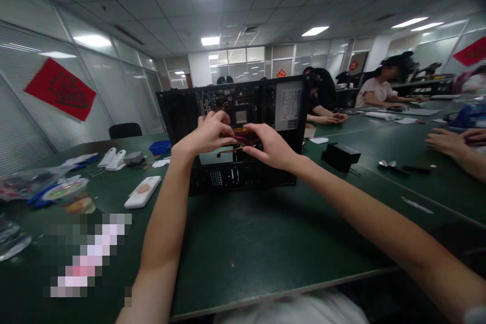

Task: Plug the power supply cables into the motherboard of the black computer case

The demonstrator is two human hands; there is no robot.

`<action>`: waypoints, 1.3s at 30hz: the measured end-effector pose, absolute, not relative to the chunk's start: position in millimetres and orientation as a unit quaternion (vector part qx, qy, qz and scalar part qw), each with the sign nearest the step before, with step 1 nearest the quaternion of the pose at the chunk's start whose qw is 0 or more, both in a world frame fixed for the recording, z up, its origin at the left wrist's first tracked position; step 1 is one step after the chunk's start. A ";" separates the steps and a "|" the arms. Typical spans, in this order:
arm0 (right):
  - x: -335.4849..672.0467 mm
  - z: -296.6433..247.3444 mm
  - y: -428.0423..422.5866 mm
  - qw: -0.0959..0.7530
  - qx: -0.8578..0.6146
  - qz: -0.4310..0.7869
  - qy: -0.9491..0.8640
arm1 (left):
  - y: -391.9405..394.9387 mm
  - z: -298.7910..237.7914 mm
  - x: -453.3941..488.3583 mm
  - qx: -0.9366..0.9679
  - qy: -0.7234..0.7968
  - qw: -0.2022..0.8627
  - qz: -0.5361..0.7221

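A black computer case (176,116) stands upright on the green table, its open side toward me. Inside it I see a motherboard (242,116) and, at the upper right, a power supply (287,106) with a printed label. Both my hands reach into the middle of the case. Thin coloured cables (243,138) run between them. My left hand (212,131) pinches the cables from the left, fingers bent. From the right, my right hand (271,147) has its thumb and fingers closed around the same bundle. One cable end with a small dark connector (219,155) sticks out below my left hand.
On the left lie a white device (143,192), a blue box (159,148), plastic packaging and a clear cup (13,238). A black box-shaped part (340,157) sits to the right. Other people's hands (451,142) rest at the table's right side. The table's front edge runs close to me.
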State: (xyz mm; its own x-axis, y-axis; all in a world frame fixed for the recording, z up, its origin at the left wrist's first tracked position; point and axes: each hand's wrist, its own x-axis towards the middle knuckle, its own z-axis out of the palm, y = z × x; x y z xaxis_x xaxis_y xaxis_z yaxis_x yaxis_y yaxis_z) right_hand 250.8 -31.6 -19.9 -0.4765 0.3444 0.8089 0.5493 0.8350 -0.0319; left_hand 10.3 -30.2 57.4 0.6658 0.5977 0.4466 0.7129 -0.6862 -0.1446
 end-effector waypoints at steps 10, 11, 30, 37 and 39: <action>240.2 37.4 -48.9 0.438 -0.327 0.068 -0.835 | -56.7 62.8 4.0 -0.925 -0.303 -0.050 -0.222; 244.2 37.0 -50.2 0.425 -0.334 0.071 -0.839 | -56.0 60.6 4.5 -0.928 -0.306 -0.067 -0.203; 258.2 38.9 -64.1 0.378 -0.323 0.156 -0.854 | -47.8 45.6 7.1 -0.914 -0.296 -0.207 -0.185; 245.6 29.6 -62.3 0.344 -0.307 0.205 -0.864 | -51.5 54.8 5.8 -0.916 -0.300 -0.056 -0.260; 243.2 28.4 -62.6 0.348 -0.300 0.227 -0.859 | -54.8 56.4 7.6 -0.912 -0.301 -0.025 -0.277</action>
State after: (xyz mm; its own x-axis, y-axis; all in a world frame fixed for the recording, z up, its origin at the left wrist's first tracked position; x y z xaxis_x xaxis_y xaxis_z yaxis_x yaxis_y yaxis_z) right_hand 243.2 -62.6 28.4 -0.5775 0.6735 0.4614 0.3581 0.7169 -0.5982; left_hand 7.6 -54.8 56.4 0.6650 0.5630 0.4908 0.5352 -0.8175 0.2126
